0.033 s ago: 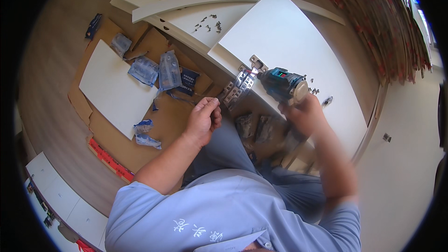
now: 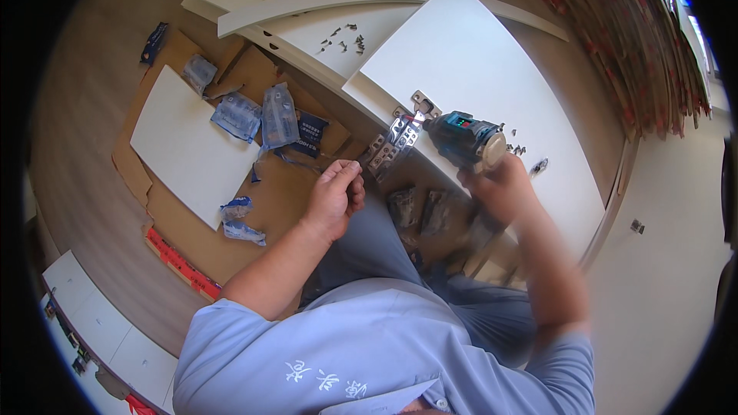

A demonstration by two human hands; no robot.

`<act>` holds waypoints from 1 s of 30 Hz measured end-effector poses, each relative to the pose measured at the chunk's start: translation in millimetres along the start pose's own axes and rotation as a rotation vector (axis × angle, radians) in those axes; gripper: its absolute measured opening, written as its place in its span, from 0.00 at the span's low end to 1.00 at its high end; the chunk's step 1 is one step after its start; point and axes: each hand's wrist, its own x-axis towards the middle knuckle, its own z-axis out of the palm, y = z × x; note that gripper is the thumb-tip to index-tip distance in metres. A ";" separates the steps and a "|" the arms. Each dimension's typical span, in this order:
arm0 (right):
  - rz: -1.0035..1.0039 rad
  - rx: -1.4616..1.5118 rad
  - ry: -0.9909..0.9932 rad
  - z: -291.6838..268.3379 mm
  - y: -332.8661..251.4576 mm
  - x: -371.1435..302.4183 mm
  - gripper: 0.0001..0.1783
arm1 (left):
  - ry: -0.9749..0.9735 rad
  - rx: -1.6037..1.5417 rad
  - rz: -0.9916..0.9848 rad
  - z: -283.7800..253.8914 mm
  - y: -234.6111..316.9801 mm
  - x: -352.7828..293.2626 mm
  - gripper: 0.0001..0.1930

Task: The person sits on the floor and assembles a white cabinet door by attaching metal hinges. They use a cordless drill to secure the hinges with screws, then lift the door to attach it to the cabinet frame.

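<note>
Teal and black, a power driver (image 2: pixel 461 140) sits in the right hand (image 2: pixel 498 188), whose fingers are wrapped round its handle. The left hand (image 2: pixel 332 198) is curled, thumb laid against the bent fingers; whether it pinches anything cannot be told. A silver metal hinge (image 2: pixel 403 132) lies ahead and to the right of the left fingertips, just beside them, and ahead and to the left of the right hand. The left hand is the nearer; the right reaches the hinge through the driver, whose bit points leftward at it. The hinge's long axis slants from upper right to lower left, crossing the near edge of a white panel (image 2: pixel 469 50) and overhanging toward the person. Loose screws (image 2: pixel 516 150) lie on this panel, beyond the right hand. Further left, clear blue-printed plastic bags (image 2: pixel 279 117) lie partly over cardboard (image 2: pixel 165 192) and a smaller white board (image 2: pixel 188 142).
</note>
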 end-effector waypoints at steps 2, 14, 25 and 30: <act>0.026 -0.018 0.002 1.2 -0.4 0.8 0.16 | -0.008 0.006 0.015 -0.3 -0.6 1.0 0.07; 0.004 -0.159 0.006 -0.7 -4.6 2.4 0.18 | -0.027 0.035 0.023 -0.5 -6.0 2.8 0.07; 0.004 -0.170 -0.003 -2.6 -21.9 5.4 0.17 | -0.015 0.059 -0.002 -2.9 -11.7 1.5 0.05; -0.067 -0.532 -0.050 -7.9 -65.1 20.4 0.17 | -0.025 0.102 -0.018 -0.5 -23.8 6.5 0.05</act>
